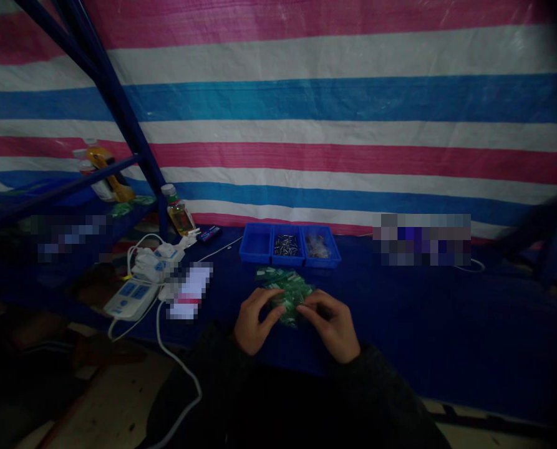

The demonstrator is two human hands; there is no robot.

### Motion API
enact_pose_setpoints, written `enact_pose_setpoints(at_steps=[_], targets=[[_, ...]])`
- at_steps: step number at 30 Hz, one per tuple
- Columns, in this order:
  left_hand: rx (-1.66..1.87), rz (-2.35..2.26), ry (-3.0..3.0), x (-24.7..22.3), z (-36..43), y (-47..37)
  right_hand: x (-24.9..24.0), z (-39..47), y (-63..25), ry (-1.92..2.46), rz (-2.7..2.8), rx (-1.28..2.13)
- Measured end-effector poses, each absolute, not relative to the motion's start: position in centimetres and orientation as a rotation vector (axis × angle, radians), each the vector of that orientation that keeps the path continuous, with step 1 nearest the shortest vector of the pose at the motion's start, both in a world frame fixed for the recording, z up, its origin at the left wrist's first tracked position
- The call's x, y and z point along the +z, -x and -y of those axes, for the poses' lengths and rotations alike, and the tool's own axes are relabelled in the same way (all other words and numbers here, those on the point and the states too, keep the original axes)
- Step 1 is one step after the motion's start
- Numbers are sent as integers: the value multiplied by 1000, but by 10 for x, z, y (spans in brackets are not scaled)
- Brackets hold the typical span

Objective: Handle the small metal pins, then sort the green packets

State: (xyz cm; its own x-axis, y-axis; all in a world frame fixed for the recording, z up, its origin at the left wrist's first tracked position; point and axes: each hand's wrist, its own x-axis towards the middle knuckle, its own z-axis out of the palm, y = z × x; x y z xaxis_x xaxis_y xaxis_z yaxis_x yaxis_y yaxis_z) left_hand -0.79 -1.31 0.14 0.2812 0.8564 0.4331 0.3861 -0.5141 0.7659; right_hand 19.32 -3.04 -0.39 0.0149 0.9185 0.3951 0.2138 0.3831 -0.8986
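A loose pile of small green plastic packets (282, 279) lies on the blue table in front of me; the contents are too dim to make out. My left hand (256, 319) reaches in from the left, fingers curled, its thumb on the edge of a packet at the near side of the pile. From the other side my right hand (333, 323) pinches the same green area between thumb and fingers. Just behind the pile stands a blue three-part tray (256, 254). Small metal pins (286, 245) fill its middle part, and clear plastic bags (316, 247) lie in the right part.
Left of my hands are a power strip (133, 298) with plugs and white cables, a blurred-out phone-like slab (191, 292), and a bottle of yellowish liquid (179, 212). A blue metal frame (123, 112) rises at the left. Behind the table (413, 318) hangs a striped sheet (334, 100).
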Motion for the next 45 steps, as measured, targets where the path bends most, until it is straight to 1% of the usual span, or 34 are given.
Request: enact_pose_setpoints(at_steps=[6,8,12,17,24,36,45], targets=[[1206,-1093,-1854,-4,10,4,-18,31,-177,1096,1481,457],[1254,-1056,-1856,-5,9,5,-23,35,-176,1105,1503,409],[1273,-1005,-1912,-8,7,8,-24,39,-180,1087,1544,438],[1312,-1070,-1937,-9,6,10,-13,42,-183,1040,1607,498],[1228,-1070,-1853,-6,8,10,-9,44,-180,1085,1550,405],[1304,-1035,-1889,-8,9,9,-24,34,-181,1135,1494,383],[1376,-1076,-1948,-4,8,8,-18,32,-181,1105,1517,333]])
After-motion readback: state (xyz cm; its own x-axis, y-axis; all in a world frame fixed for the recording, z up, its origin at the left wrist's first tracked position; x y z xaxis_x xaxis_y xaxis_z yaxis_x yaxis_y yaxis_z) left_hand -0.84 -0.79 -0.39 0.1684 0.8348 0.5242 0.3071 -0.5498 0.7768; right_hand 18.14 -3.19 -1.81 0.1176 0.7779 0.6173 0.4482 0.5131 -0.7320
